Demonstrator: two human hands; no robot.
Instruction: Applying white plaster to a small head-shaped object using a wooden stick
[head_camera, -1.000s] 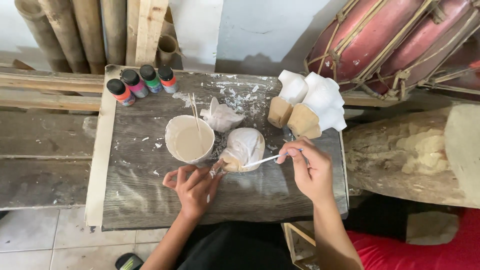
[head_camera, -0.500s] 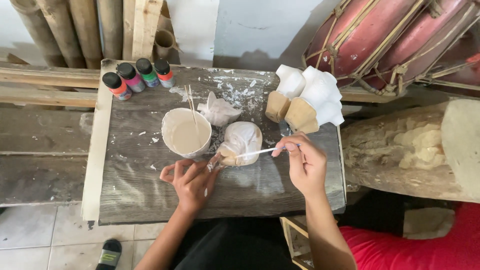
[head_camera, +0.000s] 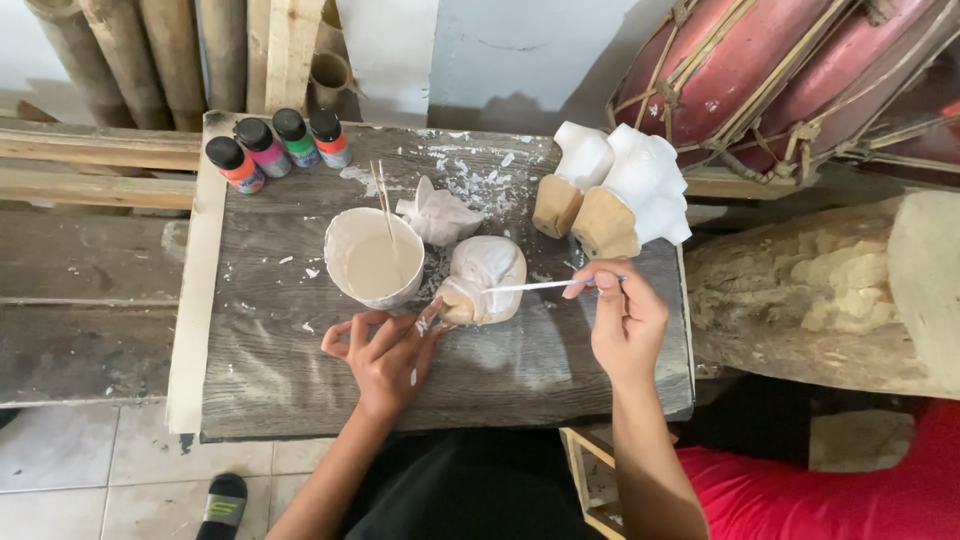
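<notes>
A rounded wooden carving (head_camera: 482, 276), partly coated white, lies on a grey wooden board (head_camera: 300, 380). My left hand (head_camera: 385, 350) steadies the carving's lower left end with thumb and fingertips. My right hand (head_camera: 625, 315) pinches a thin white brush (head_camera: 545, 285) whose tip touches the carving's right side. Just left of the carving stands a white cup of creamy paint (head_camera: 373, 259) with thin sticks in it. A crumpled white piece (head_camera: 438, 215) lies behind the carving.
Several small paint bottles (head_camera: 275, 146) stand at the board's back left. Two white-painted carvings (head_camera: 620, 195) sit at the back right. Beside the board are a log (head_camera: 830, 300), red drums (head_camera: 780, 70) and bamboo poles (head_camera: 150, 50). A shoe (head_camera: 222, 503) rests on the tiled floor.
The view has shifted slightly. My right hand has moved the brush a little along the carving while my left hand keeps holding it.
</notes>
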